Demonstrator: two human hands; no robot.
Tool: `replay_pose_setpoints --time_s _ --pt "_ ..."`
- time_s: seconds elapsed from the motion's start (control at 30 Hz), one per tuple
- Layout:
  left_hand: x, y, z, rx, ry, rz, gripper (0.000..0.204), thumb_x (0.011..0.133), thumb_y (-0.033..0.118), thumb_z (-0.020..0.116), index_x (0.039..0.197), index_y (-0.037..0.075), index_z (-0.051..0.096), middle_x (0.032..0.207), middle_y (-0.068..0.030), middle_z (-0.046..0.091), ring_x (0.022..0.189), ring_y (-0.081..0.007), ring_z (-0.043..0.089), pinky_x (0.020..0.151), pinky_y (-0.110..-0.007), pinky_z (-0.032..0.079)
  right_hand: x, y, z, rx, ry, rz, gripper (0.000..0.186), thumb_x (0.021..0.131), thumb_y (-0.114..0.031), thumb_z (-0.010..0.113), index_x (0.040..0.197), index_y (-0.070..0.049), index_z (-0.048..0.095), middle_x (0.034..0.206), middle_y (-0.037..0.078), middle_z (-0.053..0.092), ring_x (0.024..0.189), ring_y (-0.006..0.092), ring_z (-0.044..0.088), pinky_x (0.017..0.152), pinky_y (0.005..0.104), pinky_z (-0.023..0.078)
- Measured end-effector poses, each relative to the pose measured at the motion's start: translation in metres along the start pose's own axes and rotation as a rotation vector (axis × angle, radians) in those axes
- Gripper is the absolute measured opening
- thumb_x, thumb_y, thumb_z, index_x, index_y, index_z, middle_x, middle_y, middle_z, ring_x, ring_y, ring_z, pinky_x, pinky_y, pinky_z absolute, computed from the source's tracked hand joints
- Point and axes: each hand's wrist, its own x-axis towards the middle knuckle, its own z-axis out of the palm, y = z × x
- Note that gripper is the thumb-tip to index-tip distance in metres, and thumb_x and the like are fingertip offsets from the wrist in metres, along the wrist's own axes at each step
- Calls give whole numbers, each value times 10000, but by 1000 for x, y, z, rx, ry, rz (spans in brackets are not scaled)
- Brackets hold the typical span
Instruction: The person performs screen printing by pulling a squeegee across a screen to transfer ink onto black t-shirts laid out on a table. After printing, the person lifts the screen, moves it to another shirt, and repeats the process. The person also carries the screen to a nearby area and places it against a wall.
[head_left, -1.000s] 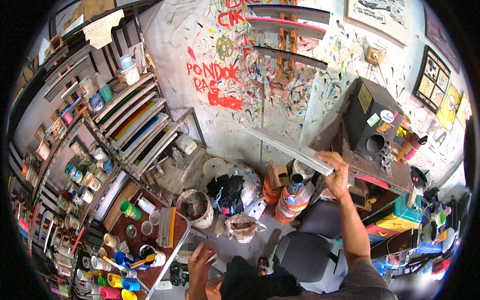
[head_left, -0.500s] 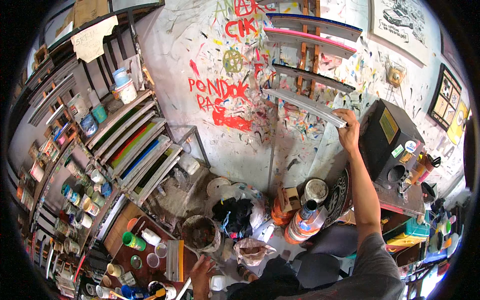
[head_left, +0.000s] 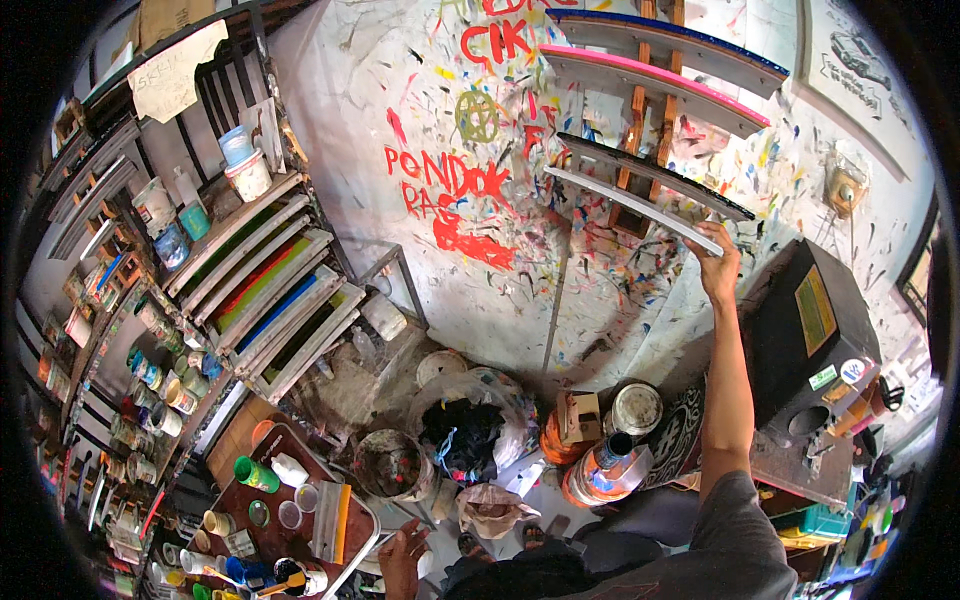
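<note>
My right hand (head_left: pixel 718 262) grips the right end of a long grey squeegee (head_left: pixel 630 205). The squeegee slants down to the right, level with the lower part of a wooden wall rack (head_left: pixel 636 130) and just under a black-edged squeegee (head_left: pixel 655 176); whether it rests on the rack, I cannot tell. Higher on the rack sit a pink-edged squeegee (head_left: pixel 655 88) and a blue-edged squeegee (head_left: pixel 670 50). Down low, my left hand (head_left: pixel 402 562) hangs beside a dark red tray table (head_left: pixel 345 500), fingers apart and holding nothing visible.
Several framed screens (head_left: pixel 265 285) stack in the left shelving, among paint tubs (head_left: pixel 248 178). Below stand a dirty bucket (head_left: pixel 395 465), a bag of black cloth (head_left: pixel 462 435) and an orange container (head_left: pixel 600 475). A black speaker box (head_left: pixel 815 335) stands right of my forearm.
The grey squeegee has moved in toward the wall rack, closer under the black-edged one, with my right hand still on its end. My view has shifted slightly; my left hand has lowered a little.
</note>
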Motion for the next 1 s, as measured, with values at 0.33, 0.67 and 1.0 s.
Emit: replay_pose_setpoints --time_s 0.33,0.67,1.0 --pt "-15 -12 97 124 -87 -55 551 1096 429 619 1375 -46 647 1433 -173 669 1264 -322 690 980 -418 559 8 64 -7 70 -67 5 313 827 85 860 1111 12 752 1213 118 742 1109 222 699 996 357 561" --pt "-30 -14 139 201 -113 -119 419 1095 282 651 1380 -22 699 1369 -138 725 1188 -237 724 950 -337 581 9 75 -5 219 -82 -7 320 843 140 815 1123 -10 768 1144 97 743 1027 184 703 910 309 575" --pt "-72 -26 121 114 -58 -125 424 1066 209 696 1416 -28 661 1354 -141 725 1180 -259 728 964 -396 602 6 97 -3 325 -87 63 395 871 111 807 1243 2 730 1165 82 722 1050 191 696 921 315 565"
